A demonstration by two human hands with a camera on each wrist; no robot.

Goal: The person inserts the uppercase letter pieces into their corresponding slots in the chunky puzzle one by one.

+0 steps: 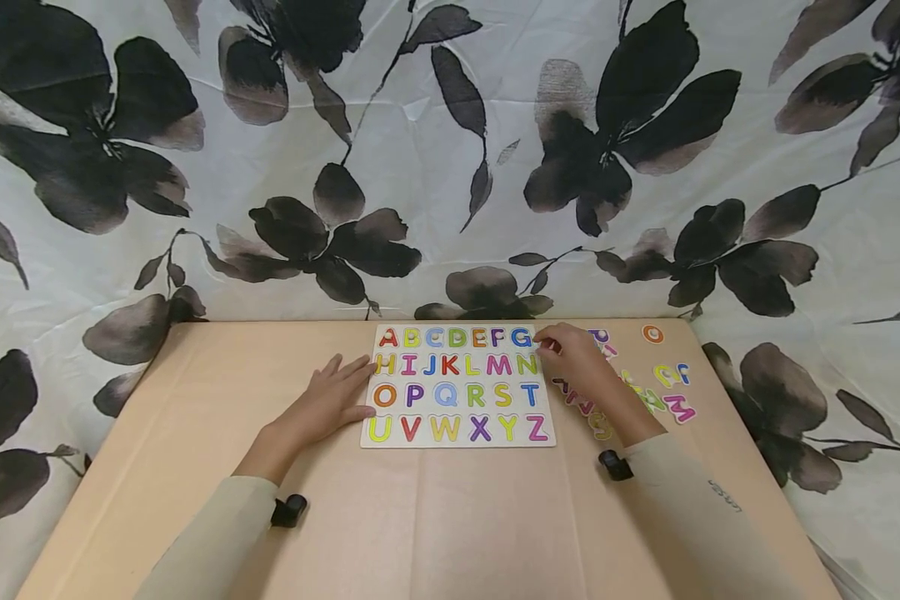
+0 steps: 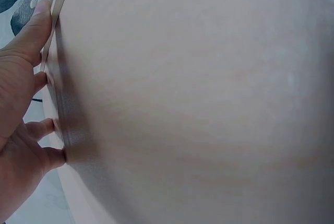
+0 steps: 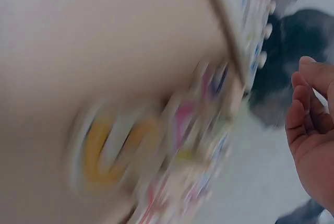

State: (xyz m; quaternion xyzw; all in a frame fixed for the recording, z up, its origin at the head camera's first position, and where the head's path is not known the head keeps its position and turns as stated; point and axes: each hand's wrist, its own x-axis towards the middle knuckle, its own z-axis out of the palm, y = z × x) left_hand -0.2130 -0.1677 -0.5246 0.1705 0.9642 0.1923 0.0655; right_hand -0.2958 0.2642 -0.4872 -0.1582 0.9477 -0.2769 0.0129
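A white alphabet puzzle board (image 1: 420, 445) with colourful letters lies flat on the table. My left hand (image 1: 326, 404), fingers spread, touches its left edge beside the H and U rows. In the left wrist view, the thumb (image 2: 39, 23) rests at the board's edge. My right hand (image 1: 576, 357) hovers by the upper right corner, fingertips close to the blue letter G (image 1: 522, 337). Its fingers are loosely curled in the right wrist view, and nothing shows between them. Loose letter pieces lie under and beyond this hand, among them a pink M (image 1: 678, 408).
An orange O (image 1: 652, 334) and a yellow C-shaped letter (image 1: 664, 377) lie farther right. A blurred yellow letter (image 3: 96, 151) shows in the right wrist view. The tan tabletop (image 1: 480, 525) ends at a floral cloth (image 1: 450, 192) behind.
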